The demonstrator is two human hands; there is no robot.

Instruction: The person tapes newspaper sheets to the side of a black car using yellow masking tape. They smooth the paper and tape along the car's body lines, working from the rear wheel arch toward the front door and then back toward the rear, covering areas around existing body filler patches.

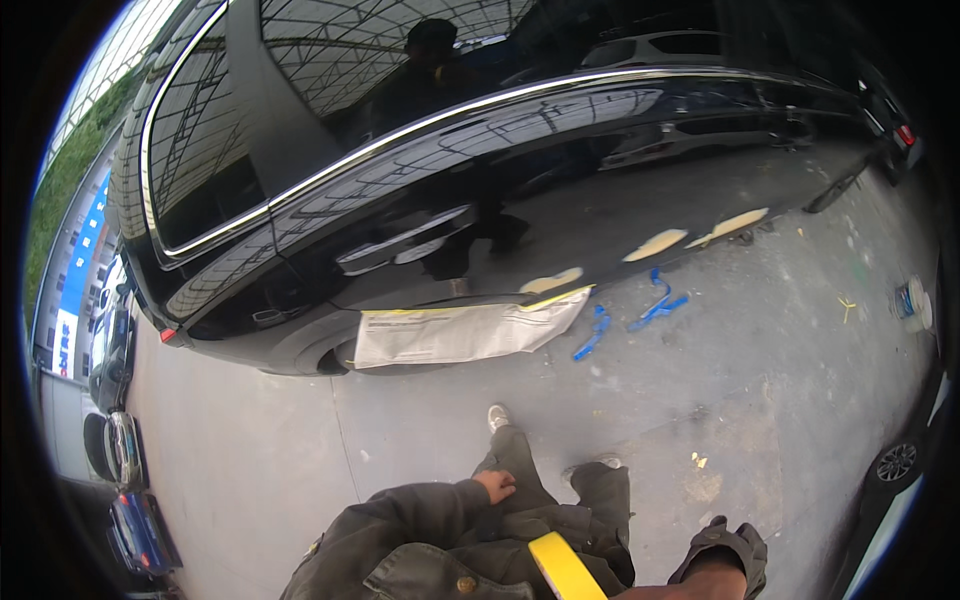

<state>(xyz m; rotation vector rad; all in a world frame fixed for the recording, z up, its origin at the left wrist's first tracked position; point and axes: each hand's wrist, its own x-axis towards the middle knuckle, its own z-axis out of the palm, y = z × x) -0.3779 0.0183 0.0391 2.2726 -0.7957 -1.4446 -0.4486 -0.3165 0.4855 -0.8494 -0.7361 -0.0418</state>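
My bare left hand (496, 486) hangs in front of my trouser leg, its fingers loosely curled; its palm side is hidden. My right hand (727, 549), in a dark glove, is low at the right, fingers apart, with nothing seen in it. A yellow roll of tape (564, 564) is at the bottom edge, close to my right forearm; what holds it is hidden. Before me stands a glossy black car (420, 225). Printed masking paper (465, 334) with a yellow tape edge hangs over its rear wheel area. Cream filler patches (655, 245) mark the lower body.
Strips of blue tape (592, 331) lie on the grey floor (420, 442) beside the car. A yellow scrap (846, 307) and a container (912, 304) are farther right. Another car's wheel (896, 462) shows at the right edge. Parked cars (142, 532) line the left.
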